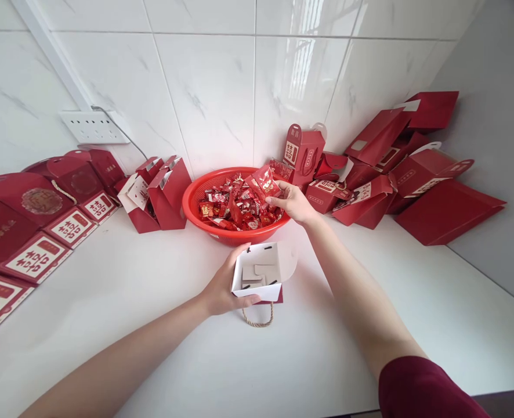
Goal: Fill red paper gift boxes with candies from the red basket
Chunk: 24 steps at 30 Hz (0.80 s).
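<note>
My left hand (224, 287) grips a small gift box (257, 270) by its left side, fingers behind and thumb at the front. The box's open top faces me, showing a white inside with folded bottom flaps and dark cord ends; a twisted rope handle (258, 323) hangs at its near side. Over the right rim of a red plastic basket (191, 200), my right hand (295, 202) pinches a red candy packet (263, 182) with gold print between thumb and fingers. Beneath the packet, many red-wrapped candies (235, 209) fill the basket.
Closed red boxes (39, 255) with white labels line the left side. Open red boxes (167, 194) stand left of the basket. More red boxes and bags (370, 168) lie piled at the right, by a grey panel (492, 145). A socket strip (94, 127) is on the tiled wall.
</note>
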Motion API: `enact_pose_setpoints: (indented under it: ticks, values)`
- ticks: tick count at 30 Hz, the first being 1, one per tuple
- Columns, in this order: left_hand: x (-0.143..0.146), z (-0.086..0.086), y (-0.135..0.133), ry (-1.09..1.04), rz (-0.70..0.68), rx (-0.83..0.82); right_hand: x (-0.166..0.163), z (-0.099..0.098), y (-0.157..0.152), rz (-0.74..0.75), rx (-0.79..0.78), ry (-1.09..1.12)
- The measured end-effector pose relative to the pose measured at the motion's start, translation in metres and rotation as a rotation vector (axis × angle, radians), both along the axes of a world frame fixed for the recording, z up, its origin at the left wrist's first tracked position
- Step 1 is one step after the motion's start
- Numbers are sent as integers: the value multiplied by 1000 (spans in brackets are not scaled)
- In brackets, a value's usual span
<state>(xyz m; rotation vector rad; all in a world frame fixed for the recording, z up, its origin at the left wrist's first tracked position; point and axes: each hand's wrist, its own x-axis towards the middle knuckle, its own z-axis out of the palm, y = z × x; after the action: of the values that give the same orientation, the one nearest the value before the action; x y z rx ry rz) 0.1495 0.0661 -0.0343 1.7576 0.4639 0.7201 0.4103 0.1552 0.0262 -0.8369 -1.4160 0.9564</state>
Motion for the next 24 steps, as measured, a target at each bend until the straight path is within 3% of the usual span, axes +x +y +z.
enact_pose_setpoints:
  ticks: [12,24]
  values:
    - [0,-2,0,-1,-1,-18,2,-2,-2,-32,-13,-31]
    - [0,0,1,-3,-24,1,2,3,-9,31,9,-88]
